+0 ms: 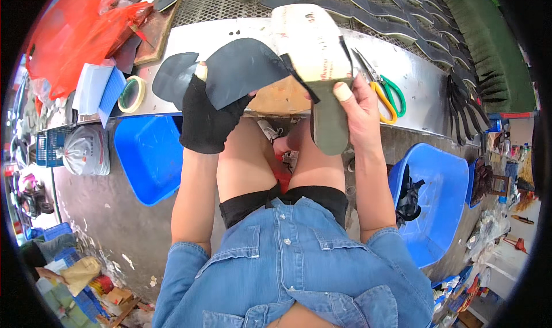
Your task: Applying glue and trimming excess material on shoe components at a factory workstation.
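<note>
My left hand, in a black fingerless glove, grips a dark grey curved shoe upper piece with the thumb on top. Another dark curved piece lies beside it on the left, partly behind the thumb. My right hand is bare and closed on a shoe insole, thumb on its upper face. The insole's heel end is olive; its wide front end is cream with red print, and black strips show along both sides. The upper piece's right tip is close to the left strip; I cannot tell whether they touch.
Scissors with green and yellow handles lie right of the insole on the metal bench. A tape roll and red plastic bag are at left. Blue bins stand either side of my legs. Dark soles cover the perforated surface behind.
</note>
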The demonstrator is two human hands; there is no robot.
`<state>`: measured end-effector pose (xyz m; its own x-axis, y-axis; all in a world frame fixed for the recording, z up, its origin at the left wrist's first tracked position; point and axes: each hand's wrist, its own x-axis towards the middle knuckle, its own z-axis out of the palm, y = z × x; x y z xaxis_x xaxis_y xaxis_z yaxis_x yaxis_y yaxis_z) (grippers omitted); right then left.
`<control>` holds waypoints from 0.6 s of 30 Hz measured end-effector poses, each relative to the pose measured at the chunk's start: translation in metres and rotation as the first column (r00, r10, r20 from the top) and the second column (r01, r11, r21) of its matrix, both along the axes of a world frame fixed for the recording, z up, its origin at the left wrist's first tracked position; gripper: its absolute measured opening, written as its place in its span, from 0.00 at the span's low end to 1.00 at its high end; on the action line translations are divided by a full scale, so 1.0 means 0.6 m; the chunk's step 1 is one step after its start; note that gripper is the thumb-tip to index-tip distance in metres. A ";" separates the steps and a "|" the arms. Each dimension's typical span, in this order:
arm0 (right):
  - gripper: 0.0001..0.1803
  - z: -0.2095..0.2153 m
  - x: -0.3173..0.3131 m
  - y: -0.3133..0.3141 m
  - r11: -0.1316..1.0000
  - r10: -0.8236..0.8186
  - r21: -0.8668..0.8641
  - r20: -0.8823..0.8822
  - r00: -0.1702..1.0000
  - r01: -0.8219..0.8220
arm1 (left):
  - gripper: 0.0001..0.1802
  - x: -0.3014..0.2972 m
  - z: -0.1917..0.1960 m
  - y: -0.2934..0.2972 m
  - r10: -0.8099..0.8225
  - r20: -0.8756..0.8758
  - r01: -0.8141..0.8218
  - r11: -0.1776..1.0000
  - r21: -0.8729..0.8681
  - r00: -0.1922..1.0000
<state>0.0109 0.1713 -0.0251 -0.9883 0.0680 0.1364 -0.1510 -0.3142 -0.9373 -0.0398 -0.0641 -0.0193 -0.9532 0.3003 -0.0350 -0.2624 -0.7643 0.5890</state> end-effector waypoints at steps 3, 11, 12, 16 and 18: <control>0.17 -0.002 0.013 -0.009 0.998 0.030 0.060 -0.013 0.999 -0.029 | 0.29 -0.004 -0.002 -0.003 -0.065 0.021 0.064 0.997 0.045 0.998; 0.20 -0.008 0.076 -0.006 0.999 0.027 0.015 0.059 0.998 -0.028 | 0.30 0.021 0.015 0.016 -0.103 0.033 0.095 0.978 0.188 0.994; 0.20 -0.015 0.080 -0.007 0.999 0.030 0.035 0.053 0.998 -0.032 | 0.31 0.029 0.029 0.019 -0.068 -0.032 0.069 0.996 0.063 0.997; 0.19 -0.021 0.094 -0.040 0.999 0.020 0.048 0.038 0.999 -0.022 | 0.36 0.035 0.011 0.009 -0.163 -0.515 -0.368 0.525 -0.767 0.842; 0.18 -0.017 0.087 -0.057 0.999 0.035 0.035 0.014 0.999 -0.035 | 0.38 0.035 -0.001 0.010 -0.123 -0.270 0.056 0.968 -0.243 0.955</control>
